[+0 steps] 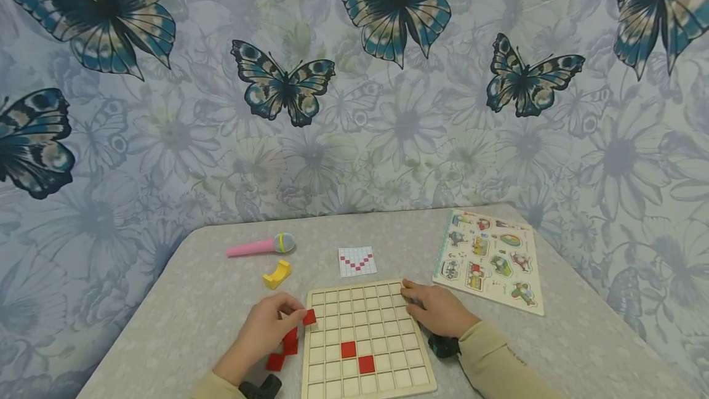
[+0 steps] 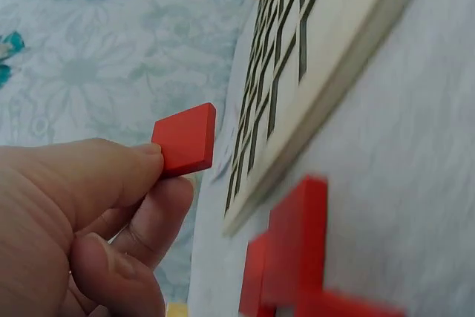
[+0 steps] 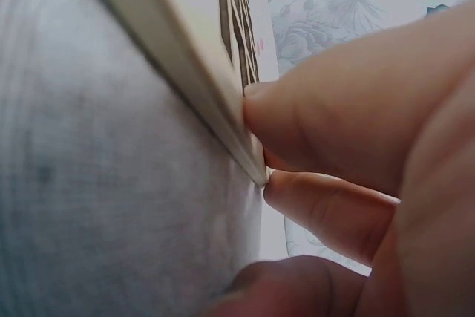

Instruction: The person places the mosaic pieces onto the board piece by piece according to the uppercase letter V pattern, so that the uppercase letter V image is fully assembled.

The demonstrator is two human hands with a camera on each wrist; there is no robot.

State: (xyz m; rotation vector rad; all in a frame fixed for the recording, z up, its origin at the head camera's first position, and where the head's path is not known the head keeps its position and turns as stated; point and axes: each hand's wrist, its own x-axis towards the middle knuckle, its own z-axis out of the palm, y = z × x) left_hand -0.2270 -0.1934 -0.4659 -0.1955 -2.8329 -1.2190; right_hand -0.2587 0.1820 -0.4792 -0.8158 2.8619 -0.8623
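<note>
My left hand (image 1: 268, 323) pinches a red square tile (image 2: 185, 139) between thumb and fingers, above the left edge of a wooden grid board (image 1: 396, 328). Under that hand lie several loose red tiles (image 1: 275, 361), partly hidden by it. Two red squares sit in the grid, one red tile (image 1: 348, 350) up and left of the other red tile (image 1: 366, 364). My right hand (image 1: 440, 310) rests at the board's far right corner, fingertips (image 3: 261, 113) touching its edge. From these frames, a firm grip there does not show.
Beyond the board lies a small card (image 1: 357, 261) with a red V of squares on a grid. A yellow curved block (image 1: 277, 274) and a pink toy microphone (image 1: 257, 247) are at far left. An illustrated puzzle board (image 1: 490, 260) lies at far right, before a butterfly-patterned wall.
</note>
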